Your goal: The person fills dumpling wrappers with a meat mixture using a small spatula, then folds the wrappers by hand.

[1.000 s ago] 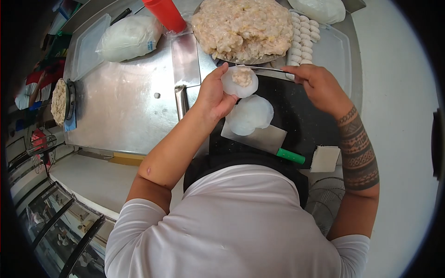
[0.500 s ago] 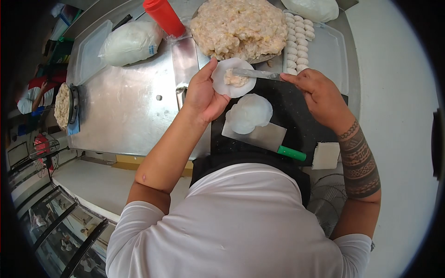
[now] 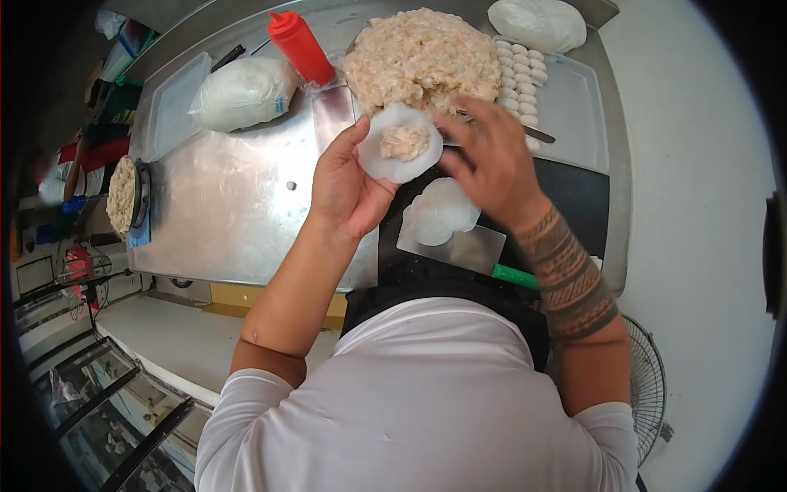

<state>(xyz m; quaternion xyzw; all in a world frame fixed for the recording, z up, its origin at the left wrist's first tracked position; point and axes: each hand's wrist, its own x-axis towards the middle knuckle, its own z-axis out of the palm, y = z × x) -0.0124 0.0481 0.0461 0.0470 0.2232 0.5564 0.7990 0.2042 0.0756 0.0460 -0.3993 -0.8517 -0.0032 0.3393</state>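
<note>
My left hand (image 3: 352, 184) is closed on the edge of a round white dumpling wrapper (image 3: 377, 166), holding it flat and facing up. A lump of pale meat filling (image 3: 405, 143) sits in the wrapper's middle. Beside its right edge is my right hand (image 3: 496, 160), blurred, with fingers apart and nothing visible between them. Behind that hand the end of a flat spreading knife (image 3: 539, 135) sticks out; the rest is hidden. Below, a stack of wrappers (image 3: 441, 211) lies over the blade of a green-handled cleaver (image 3: 515, 276) on the black board.
A big mound of filling (image 3: 422, 53) stands at the back. Right of it, rows of white round pieces (image 3: 518, 86) sit on a clear tray (image 3: 574, 111). A red squeeze bottle (image 3: 302, 49) and filled plastic bags (image 3: 246, 93) are nearby. Far left is another filling bowl (image 3: 125, 195).
My right hand has let go of the spreading knife and moved left to the wrapper. The filling now lies more centred, and my left hand has shifted slightly left.
</note>
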